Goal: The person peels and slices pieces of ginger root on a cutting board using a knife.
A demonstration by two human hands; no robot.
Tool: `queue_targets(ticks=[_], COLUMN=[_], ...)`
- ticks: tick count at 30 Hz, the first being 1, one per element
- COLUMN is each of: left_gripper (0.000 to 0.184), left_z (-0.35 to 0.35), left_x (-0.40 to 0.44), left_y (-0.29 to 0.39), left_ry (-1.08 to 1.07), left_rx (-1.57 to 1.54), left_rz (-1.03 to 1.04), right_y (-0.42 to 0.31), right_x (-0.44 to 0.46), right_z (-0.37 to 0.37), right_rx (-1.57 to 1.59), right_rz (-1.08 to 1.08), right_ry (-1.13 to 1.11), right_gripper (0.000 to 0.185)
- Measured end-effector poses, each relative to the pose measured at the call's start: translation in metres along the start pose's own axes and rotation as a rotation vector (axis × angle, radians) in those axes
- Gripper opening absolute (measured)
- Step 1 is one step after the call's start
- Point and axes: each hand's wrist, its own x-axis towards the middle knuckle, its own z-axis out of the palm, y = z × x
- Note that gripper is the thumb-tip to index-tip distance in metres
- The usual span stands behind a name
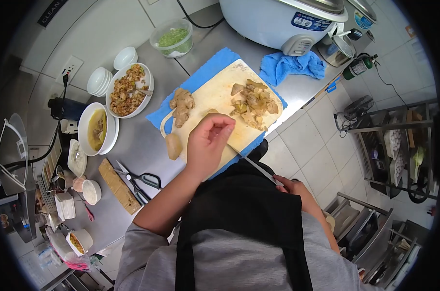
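Over the near side of a wooden cutting board (208, 94), my left hand (210, 145) is closed with fingertips pressed together; whatever it may hold is too small or hidden to make out. My right hand (292, 185), close to the black apron, grips a knife (259, 167) whose blade points toward the board's near edge. A knobbly ginger root (182, 107) lies on the board's left part. A smoother, pale brown piece (173, 146) sits at its lower left corner. Ginger peelings and scraps (254, 104) are heaped on the right. Part of a yellowish piece (211, 112) shows behind my left hand.
A blue cloth (200, 80) lies under the board. Bowls of chopped food (128, 92) and yellow liquid (98, 128) stand left, near scissors (137, 180) and a long brown block (118, 186). A large cooker (278, 24) and crumpled blue towel (292, 67) are at the back.
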Motion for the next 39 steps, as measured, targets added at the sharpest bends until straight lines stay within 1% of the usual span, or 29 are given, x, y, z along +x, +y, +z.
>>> queue_targets(ticks=[2,3,5,6,8,9,14,19,23,31,33,39], left_gripper=[0.012,0.012,0.014,0.014,0.006,0.006,0.006,0.006,0.007,0.008,0.007,0.010], left_z=[0.013,0.015,0.015,0.017,0.023,0.023,0.027,0.026,0.027,0.024,0.025,0.021], left_x=[-0.003,-0.004,-0.006,-0.007,-0.009,-0.009,-0.012,-0.015,-0.017,-0.016,-0.017,-0.017], left_y=[0.037,0.046,0.059,0.064,0.072,0.075,0.080,0.084,0.085,0.086,0.086,0.086], left_ry=[-0.099,-0.106,-0.190,-0.193,-0.176,-0.179,-0.175,-0.190,-0.179,-0.177,-0.156,-0.126], left_rx=[-0.119,-0.115,-0.110,-0.104,-0.093,-0.073,-0.109,-0.121,-0.131,-0.114,-0.190,-0.176], left_rz=[0.233,0.236,0.361,0.368,0.379,0.385,0.378,0.378,0.379,0.408,0.384,0.345], right_y=[0.003,0.003,0.004,0.005,0.007,0.009,0.011,0.005,0.009,0.002,0.004,0.004], right_x=[-0.001,-0.001,0.002,0.002,0.004,0.005,0.008,0.010,0.012,0.013,0.014,0.017], right_z=[0.000,-0.002,-0.005,-0.005,-0.006,-0.006,-0.006,-0.010,-0.007,-0.007,-0.004,0.001], right_rx=[0.004,-0.010,-0.023,-0.049,-0.074,-0.070,-0.074,-0.073,-0.072,-0.079,-0.073,-0.067], right_rz=[0.008,-0.002,-0.024,-0.020,-0.020,-0.042,-0.108,-0.057,-0.086,-0.030,-0.030,-0.021], right_ry=[0.010,0.028,0.053,0.066,0.082,0.106,0.154,0.108,0.124,0.114,0.121,0.134], right_gripper=[0.037,0.037,0.036,0.037,0.037,0.037,0.036,0.036,0.036,0.037,0.037,0.037])
